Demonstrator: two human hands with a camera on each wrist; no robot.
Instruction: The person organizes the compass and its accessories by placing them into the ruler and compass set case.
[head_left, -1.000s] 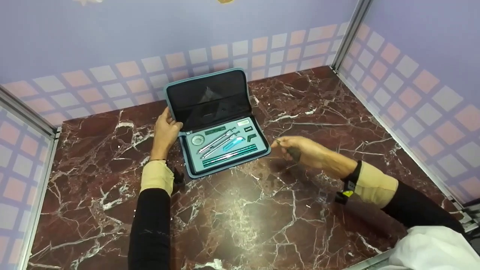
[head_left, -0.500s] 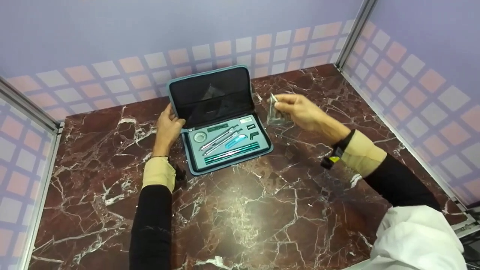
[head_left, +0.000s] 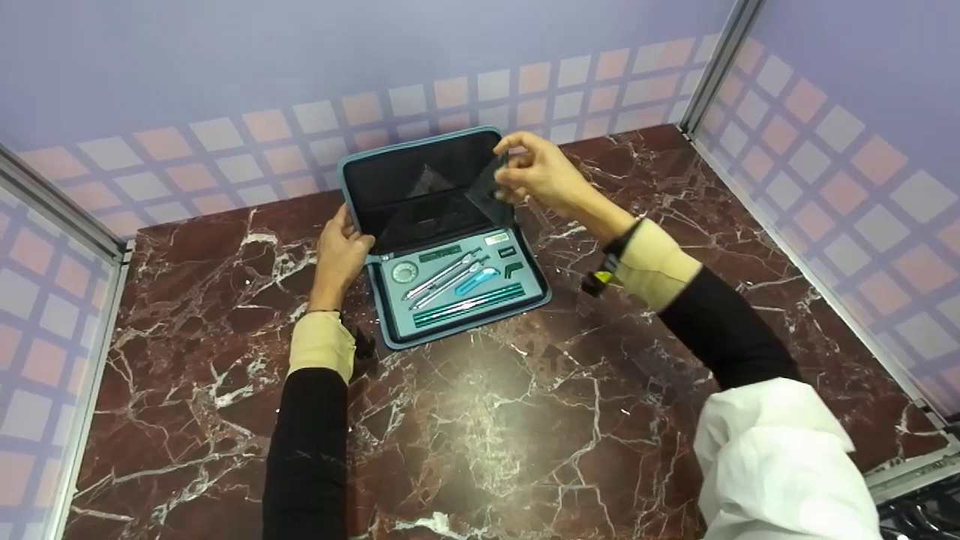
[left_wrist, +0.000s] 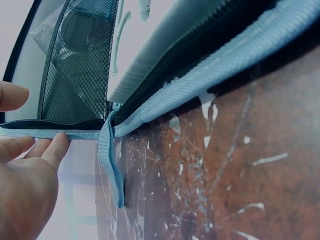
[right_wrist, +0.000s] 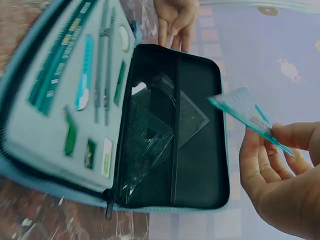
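Observation:
A blue zippered geometry set case (head_left: 466,334) stands open on the table, its lid (head_left: 420,142) raised against the back wall. My left hand (head_left: 341,255) holds the lid's left edge, thumb on the inner side and fingers behind. In front of the lid's upper right corner, my right hand (head_left: 544,176) pinches a clear set square (right_wrist: 250,112) with a green edge between thumb and fingers. Another clear set square (right_wrist: 192,120) sticks out of the mesh pocket (right_wrist: 150,145) inside the lid. The tray holds pencils (head_left: 469,306), two metal compasses (head_left: 442,279) and a blue cutter (head_left: 478,280).
Also in the tray are a round dial-like piece (head_left: 405,272), a white eraser (head_left: 496,238) and small dark pieces. The case sits on a reddish marble table (head_left: 480,435) with purple panels (head_left: 262,60) behind and at the sides.
My right hand has moved up and leftward with the set square, from beside the case's right front corner to in front of the lid. My left hand has stayed at the lid's edge.

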